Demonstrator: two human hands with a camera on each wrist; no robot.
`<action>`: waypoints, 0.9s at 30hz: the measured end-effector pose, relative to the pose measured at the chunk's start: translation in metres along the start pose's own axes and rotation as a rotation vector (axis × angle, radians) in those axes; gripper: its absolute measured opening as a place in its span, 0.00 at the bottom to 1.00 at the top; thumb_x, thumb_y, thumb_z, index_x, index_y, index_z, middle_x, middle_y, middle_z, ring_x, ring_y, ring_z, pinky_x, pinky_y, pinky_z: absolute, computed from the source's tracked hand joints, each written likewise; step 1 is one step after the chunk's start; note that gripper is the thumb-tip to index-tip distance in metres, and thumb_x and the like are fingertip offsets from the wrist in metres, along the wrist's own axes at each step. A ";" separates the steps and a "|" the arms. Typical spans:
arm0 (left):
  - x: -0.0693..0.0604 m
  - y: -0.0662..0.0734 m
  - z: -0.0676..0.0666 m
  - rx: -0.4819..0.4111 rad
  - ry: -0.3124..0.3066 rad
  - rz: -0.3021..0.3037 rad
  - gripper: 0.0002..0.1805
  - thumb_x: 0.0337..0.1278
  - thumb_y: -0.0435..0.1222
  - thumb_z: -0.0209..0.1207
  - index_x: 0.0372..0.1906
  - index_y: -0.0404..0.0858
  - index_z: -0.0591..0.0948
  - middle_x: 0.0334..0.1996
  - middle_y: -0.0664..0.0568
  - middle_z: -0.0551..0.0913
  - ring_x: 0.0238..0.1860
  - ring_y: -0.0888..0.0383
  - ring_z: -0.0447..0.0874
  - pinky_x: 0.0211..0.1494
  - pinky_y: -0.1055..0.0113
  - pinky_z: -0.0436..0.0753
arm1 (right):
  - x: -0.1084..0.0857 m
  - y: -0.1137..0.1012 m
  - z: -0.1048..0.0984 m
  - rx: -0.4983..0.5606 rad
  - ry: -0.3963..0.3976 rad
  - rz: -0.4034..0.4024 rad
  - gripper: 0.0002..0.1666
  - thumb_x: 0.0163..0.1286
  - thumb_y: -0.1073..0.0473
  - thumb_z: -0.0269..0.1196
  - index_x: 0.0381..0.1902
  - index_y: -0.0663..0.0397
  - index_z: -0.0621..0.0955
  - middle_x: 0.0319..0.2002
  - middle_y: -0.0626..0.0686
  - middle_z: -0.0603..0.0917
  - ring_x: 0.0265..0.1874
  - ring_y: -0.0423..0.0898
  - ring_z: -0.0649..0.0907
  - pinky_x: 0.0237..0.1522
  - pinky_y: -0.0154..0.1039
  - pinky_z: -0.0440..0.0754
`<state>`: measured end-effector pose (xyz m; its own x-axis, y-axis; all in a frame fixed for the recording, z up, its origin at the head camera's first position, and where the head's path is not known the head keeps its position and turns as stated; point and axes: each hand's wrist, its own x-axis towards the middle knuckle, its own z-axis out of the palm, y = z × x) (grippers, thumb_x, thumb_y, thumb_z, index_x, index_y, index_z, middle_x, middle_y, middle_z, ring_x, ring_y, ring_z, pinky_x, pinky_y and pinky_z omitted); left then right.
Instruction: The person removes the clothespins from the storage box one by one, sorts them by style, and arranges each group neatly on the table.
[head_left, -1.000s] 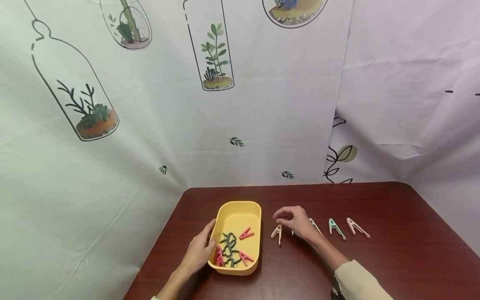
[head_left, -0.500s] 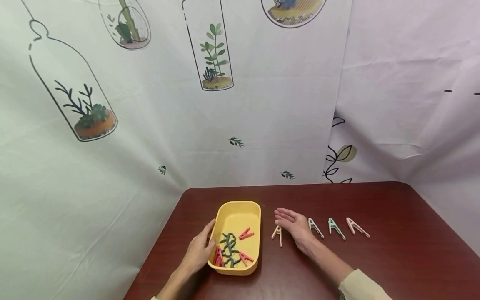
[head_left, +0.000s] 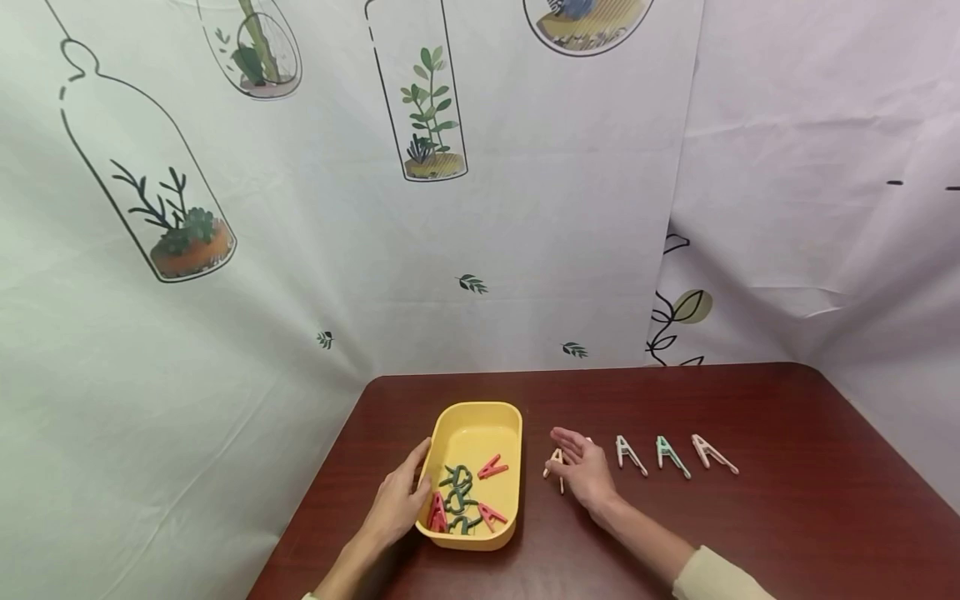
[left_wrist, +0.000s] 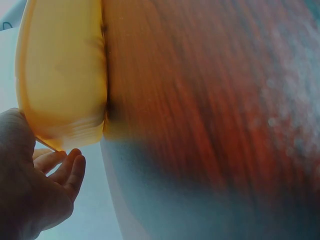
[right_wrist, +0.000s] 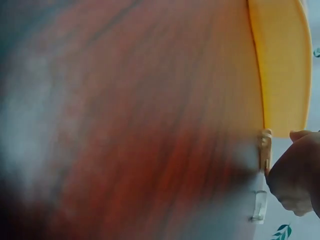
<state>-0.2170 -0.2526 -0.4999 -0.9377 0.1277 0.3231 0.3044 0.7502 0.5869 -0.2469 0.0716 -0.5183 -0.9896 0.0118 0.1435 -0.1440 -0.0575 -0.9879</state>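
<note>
My left hand (head_left: 401, 498) holds the left wall of a yellow plastic tray (head_left: 470, 543), thumb at the rim; the left wrist view shows its fingers (left_wrist: 75, 175) bent by the tray's edge. Inside lie several red clothespins (head_left: 491, 468) and dark green clips (head_left: 459, 500). Over the table to the tray's right, my right hand (head_left: 587, 477) has extended fingers and thumb apart, beside a cream clothespin (head_left: 557, 472). It partly covers that pin; contact cannot be told. Another pale clothespin (right_wrist: 259, 206) shows in the right wrist view, mostly behind the hand in the head view.
Right of the hand stand a white clothespin (head_left: 630, 456), a mint green clothespin (head_left: 672, 457) and a pale pink clothespin (head_left: 712, 454) in a row. The dark red wooden table (head_left: 780, 517) ends at a printed cloth wall (head_left: 525, 233) behind.
My right hand's curled fingers have straightened; the hand rose off the cream clothespin and came back low beside it, uncovering the white clothespin. The left hand and tray stayed put.
</note>
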 end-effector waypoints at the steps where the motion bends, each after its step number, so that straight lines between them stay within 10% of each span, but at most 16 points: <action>1: 0.000 0.000 0.000 0.000 0.001 -0.001 0.32 0.71 0.27 0.61 0.78 0.37 0.71 0.68 0.43 0.81 0.58 0.50 0.85 0.56 0.49 0.83 | 0.000 0.001 0.001 -0.019 0.002 -0.013 0.36 0.60 0.84 0.67 0.68 0.83 0.72 0.66 0.78 0.76 0.70 0.71 0.74 0.69 0.54 0.73; 27: 0.000 -0.001 0.000 0.000 0.001 -0.002 0.33 0.70 0.27 0.61 0.78 0.35 0.71 0.69 0.43 0.80 0.58 0.51 0.84 0.56 0.50 0.83 | 0.016 0.001 0.004 -0.664 -0.058 -0.218 0.24 0.49 0.82 0.65 0.46 0.67 0.87 0.39 0.58 0.89 0.34 0.47 0.87 0.40 0.44 0.85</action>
<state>-0.2176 -0.2528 -0.5005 -0.9382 0.1255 0.3227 0.3025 0.7505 0.5875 -0.2624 0.0675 -0.5165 -0.9397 -0.1005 0.3270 -0.3248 0.5621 -0.7606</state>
